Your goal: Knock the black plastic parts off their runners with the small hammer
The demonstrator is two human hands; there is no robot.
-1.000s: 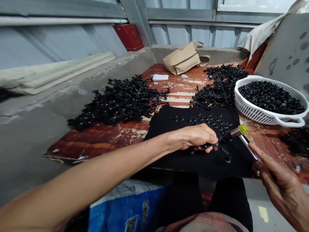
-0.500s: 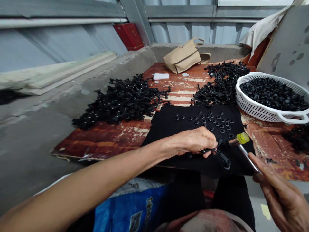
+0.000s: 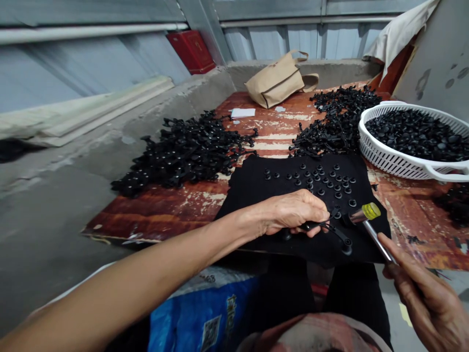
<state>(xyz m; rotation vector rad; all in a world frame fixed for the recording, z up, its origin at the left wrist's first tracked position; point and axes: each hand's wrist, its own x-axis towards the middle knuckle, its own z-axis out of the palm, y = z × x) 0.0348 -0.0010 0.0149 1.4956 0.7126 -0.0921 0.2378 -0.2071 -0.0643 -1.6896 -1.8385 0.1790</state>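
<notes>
My left hand (image 3: 300, 212) is closed over the black cloth (image 3: 249, 183), pinching small black strip-like parts with round ends. One black part (image 3: 343, 238) sticks out to the right from the fingers, its round end low over the cloth. My right hand (image 3: 427, 293) grips the metal handle of a small mallet (image 3: 379, 240) with a translucent yellow face. The mallet's head is just right of my left fingertips, its other face turned toward the cloth. Several small round black pieces (image 3: 321, 191) stand on the cloth beyond my left hand.
A pile of black parts (image 3: 183, 156) lies at left on the worn reddish board (image 3: 120, 215); another pile (image 3: 333, 127) lies at the back right. A white basket (image 3: 399, 164) holds black discs. A beige bag (image 3: 274, 83) and white paper (image 3: 242, 113) are behind.
The mallet's head has shifted very slightly right relative to the cloth's pieces. Both hands keep their holds. The whole view has moved a little.
</notes>
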